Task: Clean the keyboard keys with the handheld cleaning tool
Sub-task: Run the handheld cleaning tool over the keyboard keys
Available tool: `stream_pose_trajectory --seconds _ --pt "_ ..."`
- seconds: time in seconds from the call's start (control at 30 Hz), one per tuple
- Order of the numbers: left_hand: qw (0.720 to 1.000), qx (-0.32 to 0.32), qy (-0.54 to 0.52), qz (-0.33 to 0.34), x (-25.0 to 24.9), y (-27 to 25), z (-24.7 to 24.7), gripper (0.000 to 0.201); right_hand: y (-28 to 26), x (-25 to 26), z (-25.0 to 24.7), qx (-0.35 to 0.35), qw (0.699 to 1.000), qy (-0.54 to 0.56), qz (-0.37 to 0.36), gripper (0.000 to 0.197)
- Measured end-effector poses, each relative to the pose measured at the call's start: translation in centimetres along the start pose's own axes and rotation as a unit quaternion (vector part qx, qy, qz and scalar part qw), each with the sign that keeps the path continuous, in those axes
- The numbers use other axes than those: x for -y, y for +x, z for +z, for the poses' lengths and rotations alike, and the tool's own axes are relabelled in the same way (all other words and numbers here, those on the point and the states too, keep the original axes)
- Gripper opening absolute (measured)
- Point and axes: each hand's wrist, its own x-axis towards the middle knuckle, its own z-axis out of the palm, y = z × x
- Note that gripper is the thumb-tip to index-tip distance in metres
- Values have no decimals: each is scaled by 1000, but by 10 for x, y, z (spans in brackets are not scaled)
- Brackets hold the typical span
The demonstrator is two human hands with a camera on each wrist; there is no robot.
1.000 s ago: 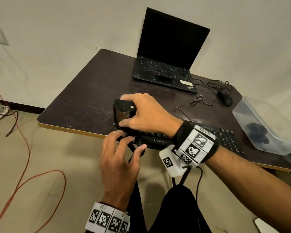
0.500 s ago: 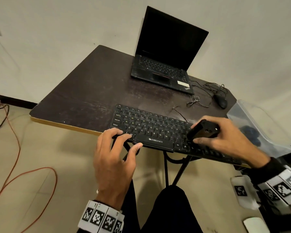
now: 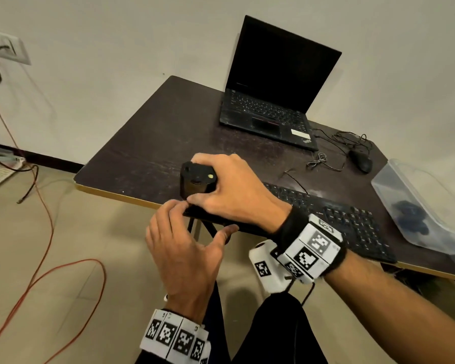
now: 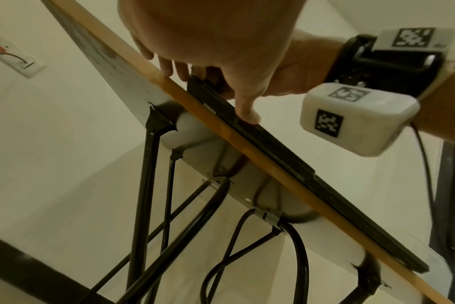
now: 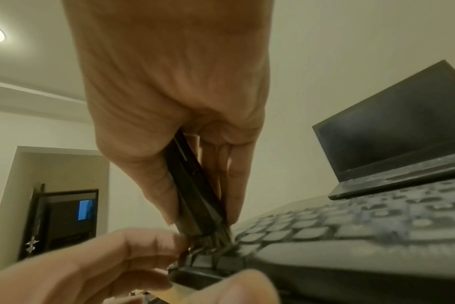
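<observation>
The right hand [image 3: 230,190] covers the left end of the keyboard [image 3: 352,222]; the keys beneath it are hidden. Its fingers [image 5: 237,185] and thumb wrap the black cleaning tool [image 3: 197,181], held upright, bristles [image 5: 213,239] touching the keyboard's left-end keys. The left hand [image 3: 187,248] pinches the keyboard's front left corner, thumb under the front edge.

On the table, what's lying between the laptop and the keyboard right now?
In the head view, mostly bare table separates the laptop from the keyboard; toward the right, loose black cable and a mouse lie there.
</observation>
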Motion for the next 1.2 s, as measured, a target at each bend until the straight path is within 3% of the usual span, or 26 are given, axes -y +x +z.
stream_pose_trajectory --seconds 0.2,0.37,0.5,0.63,0.8,0.93,1.2 --pt "1000 -2 21 -10 3 -1 1 96 -68 -48 -44 0 997 -23 73 25" --pt "1000 2 15 -24 1 -1 1 95 -142 -91 -90 -30 984 -24 176 35" --pt "1000 1 11 -29 0 -2 1 94 -174 -111 -106 -54 975 -8 214 37" --pt "1000 -2 4 -31 0 -2 2 95 -159 -105 -92 -61 982 14 180 37" --pt "1000 -7 0 -23 2 -1 4 97 -95 -60 -48 -40 995 57 76 32" --pt "1000 -5 -8 -15 2 -1 3 73 -45 -14 -4 -17 1000 26 1 25" --pt "1000 2 -10 -13 1 0 1 70 -47 -5 -1 -19 1000 -16 -4 26"
